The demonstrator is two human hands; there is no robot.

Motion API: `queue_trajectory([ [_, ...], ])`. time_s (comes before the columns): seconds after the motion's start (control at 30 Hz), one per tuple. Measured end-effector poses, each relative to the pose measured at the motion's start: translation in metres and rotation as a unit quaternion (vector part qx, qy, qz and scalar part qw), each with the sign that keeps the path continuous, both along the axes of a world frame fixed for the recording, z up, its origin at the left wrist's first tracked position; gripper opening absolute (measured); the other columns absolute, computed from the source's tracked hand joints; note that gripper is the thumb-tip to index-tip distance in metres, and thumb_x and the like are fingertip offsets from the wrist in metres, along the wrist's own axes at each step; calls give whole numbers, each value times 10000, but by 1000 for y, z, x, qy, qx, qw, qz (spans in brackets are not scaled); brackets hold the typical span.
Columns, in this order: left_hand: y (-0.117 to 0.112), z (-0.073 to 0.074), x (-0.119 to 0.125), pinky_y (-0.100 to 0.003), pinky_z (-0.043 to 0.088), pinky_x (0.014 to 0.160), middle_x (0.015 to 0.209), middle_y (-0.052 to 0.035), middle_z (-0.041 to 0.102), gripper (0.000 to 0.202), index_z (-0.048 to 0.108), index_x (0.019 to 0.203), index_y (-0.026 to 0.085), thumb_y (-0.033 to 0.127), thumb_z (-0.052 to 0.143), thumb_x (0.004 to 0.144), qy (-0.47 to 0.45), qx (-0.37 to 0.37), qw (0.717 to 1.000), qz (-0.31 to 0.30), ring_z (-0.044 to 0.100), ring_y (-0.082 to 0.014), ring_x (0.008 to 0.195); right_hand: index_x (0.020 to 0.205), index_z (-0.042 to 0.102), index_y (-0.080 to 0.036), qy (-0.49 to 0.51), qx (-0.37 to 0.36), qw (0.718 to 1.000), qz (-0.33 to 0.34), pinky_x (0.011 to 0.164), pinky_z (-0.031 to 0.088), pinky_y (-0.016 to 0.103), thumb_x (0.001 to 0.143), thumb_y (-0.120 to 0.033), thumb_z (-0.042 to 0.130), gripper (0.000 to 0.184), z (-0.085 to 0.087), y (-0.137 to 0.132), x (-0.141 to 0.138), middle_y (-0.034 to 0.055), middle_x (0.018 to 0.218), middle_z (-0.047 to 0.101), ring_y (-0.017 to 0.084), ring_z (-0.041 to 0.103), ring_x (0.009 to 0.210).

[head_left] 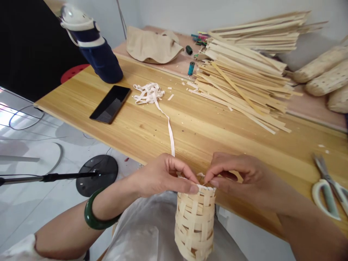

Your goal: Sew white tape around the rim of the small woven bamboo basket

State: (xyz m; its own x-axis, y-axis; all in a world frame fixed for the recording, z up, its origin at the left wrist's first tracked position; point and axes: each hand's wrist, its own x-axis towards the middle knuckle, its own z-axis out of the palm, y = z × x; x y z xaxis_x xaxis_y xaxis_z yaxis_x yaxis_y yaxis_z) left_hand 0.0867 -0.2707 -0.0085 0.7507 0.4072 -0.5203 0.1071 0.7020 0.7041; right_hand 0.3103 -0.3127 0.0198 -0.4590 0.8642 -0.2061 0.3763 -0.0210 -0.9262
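A small cylindrical basket [194, 221], woven from pale wood strips, hangs upright over my lap at the table's front edge. White fabric tape [170, 134] borders its rim and runs back across the table to a loose heap. My left hand [168, 175] pinches the taped rim between thumb and fingers. Just to the right, my right hand [239, 177] is closed in a pinch at the rim; a thin thread-like line shows near its fingertips, but what it holds is too small to make out. Dark stitches show along the tape.
On the wooden table [130, 137] lie a phone [111, 104], a navy-covered bottle [100, 58], scissors [327, 186] at the right and many wood strips [244, 83]. A teal thread spool [191, 68] and a beige cloth [152, 45] sit farther back. Woven pieces [326, 74] lie at far right.
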Motion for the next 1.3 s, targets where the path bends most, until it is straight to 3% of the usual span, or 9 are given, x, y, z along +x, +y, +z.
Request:
queue_trajectory([
  [0.23, 0, -2, 2, -139, 508, 631, 657, 37, 747, 89, 783, 706, 177, 106, 811, 660, -11, -1, 1000, -6, 639, -54, 604, 831, 751, -232, -25, -37, 999, 10, 589, 410, 239, 902, -273, 611, 162, 3, 0, 0, 0, 726, 618, 113, 541, 652],
  [0.43, 1, -5, 3, -136, 508, 626, 670, 36, 752, 96, 785, 715, 177, 92, 803, 673, -29, 1, 999, -16, 638, -52, 602, 816, 752, -204, -28, -15, 999, 32, 578, 406, 245, 901, -253, 600, 181, 5, 1, 0, 8, 697, 631, 115, 543, 636],
  [0.8, -7, -14, 4, -194, 546, 716, 770, -13, 755, 89, 789, 792, 162, 112, 766, 722, -72, 72, 994, -48, 665, -109, 726, 847, 701, -162, 96, -31, 985, 137, 624, 425, 225, 899, -179, 621, 96, -15, 8, 6, -4, 775, 635, 90, 563, 682],
  [0.97, -8, -15, 5, -218, 526, 731, 803, -22, 732, 77, 781, 794, 167, 120, 759, 737, -92, 90, 991, -40, 645, -120, 761, 815, 667, -163, 107, -35, 985, 128, 619, 417, 216, 900, -181, 619, 100, -14, 4, 3, -11, 761, 631, 88, 557, 678],
  [1.07, -9, -17, 5, -244, 520, 735, 807, -31, 714, 55, 770, 794, 157, 141, 761, 742, -80, 93, 992, -41, 640, -136, 773, 811, 660, -163, 76, 3, 989, 127, 629, 410, 219, 908, -186, 616, 108, -12, 0, 2, -10, 750, 633, 91, 550, 687],
  [1.3, -11, -19, 5, -197, 509, 686, 753, 4, 729, 75, 766, 794, 151, 137, 785, 724, -49, 32, 998, -32, 642, -90, 680, 899, 701, -197, 11, -1, 994, 107, 692, 443, 254, 895, -214, 649, 54, -14, 3, 9, 2, 810, 630, 121, 563, 753],
])
